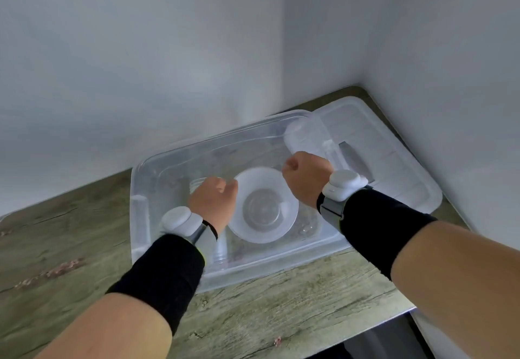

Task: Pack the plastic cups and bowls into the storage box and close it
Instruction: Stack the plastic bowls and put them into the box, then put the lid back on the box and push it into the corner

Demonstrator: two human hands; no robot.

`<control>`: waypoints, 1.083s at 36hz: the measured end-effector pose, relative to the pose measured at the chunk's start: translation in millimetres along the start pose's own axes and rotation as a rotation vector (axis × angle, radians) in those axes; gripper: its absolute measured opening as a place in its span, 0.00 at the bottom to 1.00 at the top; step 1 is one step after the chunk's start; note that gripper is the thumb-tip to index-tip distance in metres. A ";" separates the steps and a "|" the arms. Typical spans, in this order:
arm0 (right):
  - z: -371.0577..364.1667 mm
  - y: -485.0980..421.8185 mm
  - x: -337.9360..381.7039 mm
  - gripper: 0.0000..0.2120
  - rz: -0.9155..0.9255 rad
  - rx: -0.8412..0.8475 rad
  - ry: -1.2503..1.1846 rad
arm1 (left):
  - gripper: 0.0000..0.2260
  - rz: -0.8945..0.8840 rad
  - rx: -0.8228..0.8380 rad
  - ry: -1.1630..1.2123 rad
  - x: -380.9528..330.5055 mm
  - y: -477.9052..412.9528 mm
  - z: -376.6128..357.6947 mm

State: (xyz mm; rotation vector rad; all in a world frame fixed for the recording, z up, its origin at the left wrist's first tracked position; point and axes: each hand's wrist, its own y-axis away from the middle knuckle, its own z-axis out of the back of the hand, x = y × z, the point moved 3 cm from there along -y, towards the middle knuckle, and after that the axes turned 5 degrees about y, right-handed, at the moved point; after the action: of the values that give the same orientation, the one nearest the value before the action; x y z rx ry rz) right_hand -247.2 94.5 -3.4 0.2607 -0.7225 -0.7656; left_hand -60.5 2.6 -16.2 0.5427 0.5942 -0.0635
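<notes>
Inside the clear rectangular plastic storage box point(180, 161) on the wood-grain desk point(70, 246) sits a white round plastic bowl point(263, 205). The left hand point(213, 201), fingers curled, touches its rim; the right hand point(305, 174) hovers fisted, seemingly empty. The translucent lid point(394, 145) lies just beside the box.

Beyond the hands, plain pale walls point(168, 49) meet in a corner above a weathered wood-grain tabletop point(281, 302).
</notes>
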 end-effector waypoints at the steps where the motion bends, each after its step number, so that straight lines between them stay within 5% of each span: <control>1: 13.0 1.3 0.7 0.10 0.023 -0.059 -0.054 | 0.21 -0.041 -0.020 0.039 -14.9 3.8 1.9; 4: 42.4 2.9 1.7 0.10 0.087 -0.166 -0.156 | 0.17 -0.210 -0.028 0.070 -52.2 17.0 1.5; 10: 91.6 -23.1 -34.6 0.10 0.057 -0.297 -0.210 | 0.30 -0.481 0.019 -0.006 -119.6 23.0 -23.3; 27: 51.7 -112.7 -182.6 0.30 -0.264 -0.051 0.163 | 0.26 -0.772 -0.045 -0.320 -185.3 -2.1 -106.0; 39: 31.9 -129.1 -202.2 0.14 -0.252 0.001 0.253 | 0.28 -0.827 -0.111 -0.342 -188.2 4.7 -106.5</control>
State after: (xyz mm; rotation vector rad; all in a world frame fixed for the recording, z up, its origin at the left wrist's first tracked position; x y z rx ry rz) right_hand -439.1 148.3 -140.6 0.4471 -0.4549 -0.9510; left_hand -270.9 42.3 15.2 0.1415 0.4493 -0.8832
